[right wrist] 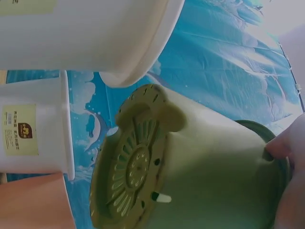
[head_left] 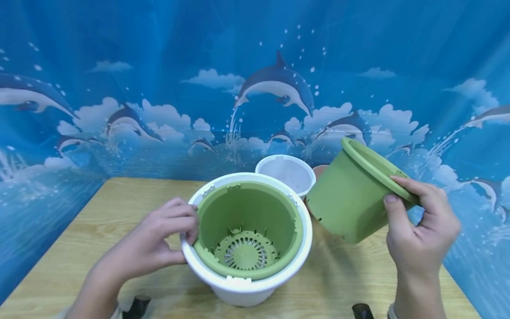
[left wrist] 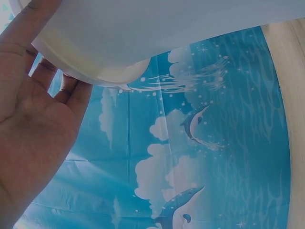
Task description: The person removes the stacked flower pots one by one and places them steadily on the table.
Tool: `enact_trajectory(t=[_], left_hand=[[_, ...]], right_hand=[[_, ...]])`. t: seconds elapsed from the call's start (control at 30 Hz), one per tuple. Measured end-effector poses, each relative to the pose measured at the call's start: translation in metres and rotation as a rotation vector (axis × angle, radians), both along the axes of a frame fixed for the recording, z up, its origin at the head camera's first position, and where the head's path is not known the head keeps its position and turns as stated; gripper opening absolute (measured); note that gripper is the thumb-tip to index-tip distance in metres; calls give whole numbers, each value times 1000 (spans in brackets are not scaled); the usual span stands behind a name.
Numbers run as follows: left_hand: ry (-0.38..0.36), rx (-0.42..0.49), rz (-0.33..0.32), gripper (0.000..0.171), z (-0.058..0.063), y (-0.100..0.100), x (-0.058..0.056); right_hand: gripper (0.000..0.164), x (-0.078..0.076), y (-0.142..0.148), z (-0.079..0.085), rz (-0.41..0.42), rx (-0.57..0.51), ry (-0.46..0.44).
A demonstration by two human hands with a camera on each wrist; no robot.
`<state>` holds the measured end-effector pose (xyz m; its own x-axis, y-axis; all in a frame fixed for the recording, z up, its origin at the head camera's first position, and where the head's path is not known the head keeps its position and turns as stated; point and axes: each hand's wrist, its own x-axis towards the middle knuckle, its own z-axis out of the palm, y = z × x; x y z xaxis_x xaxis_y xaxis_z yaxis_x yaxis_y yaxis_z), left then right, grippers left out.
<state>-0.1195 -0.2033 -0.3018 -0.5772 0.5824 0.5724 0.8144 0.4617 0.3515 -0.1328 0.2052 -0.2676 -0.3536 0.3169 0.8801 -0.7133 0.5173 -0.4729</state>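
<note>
A large white pot [head_left: 249, 290] stands on the table with a green inner pot [head_left: 259, 208] nested in it; slots ring the inner pot's bottom. My left hand [head_left: 171, 228] grips the white pot's rim at its left side, fingers curled over the edge and thumb outside. In the left wrist view the white pot [left wrist: 167, 28] fills the top. On the right, my right hand [head_left: 422, 221] pinches the rim of a second green pot [head_left: 350, 195], held tilted in the air. Its slotted base [right wrist: 133, 167] shows in the right wrist view.
Behind the large pot stands a smaller white pot [head_left: 287, 170], with a label [right wrist: 20, 130] on its side. Next to it is a terracotta-coloured pot [right wrist: 35, 202], mostly hidden in the head view. A blue dolphin-print curtain [head_left: 179, 88] hangs around the wooden table [head_left: 119, 199].
</note>
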Motion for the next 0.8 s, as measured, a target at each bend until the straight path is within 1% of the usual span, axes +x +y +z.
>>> enact_trajectory(t=[0.33,0.5,0.63,0.8], left_hand=[[-11,-16,17,40,-1,0,0],[-9,-18,18,39,-1,-1,0],[-9,-18,16,39,0,-1,-1],[-11,-17,15,40,0,-1,-1]], right_hand=[[21,1,9,1,-185,137,-115],[18,0,8,-1,-267,208,-126],[18,-2,8,-3,-296,245,-140],[19,0,10,-5,-308,316,-223]])
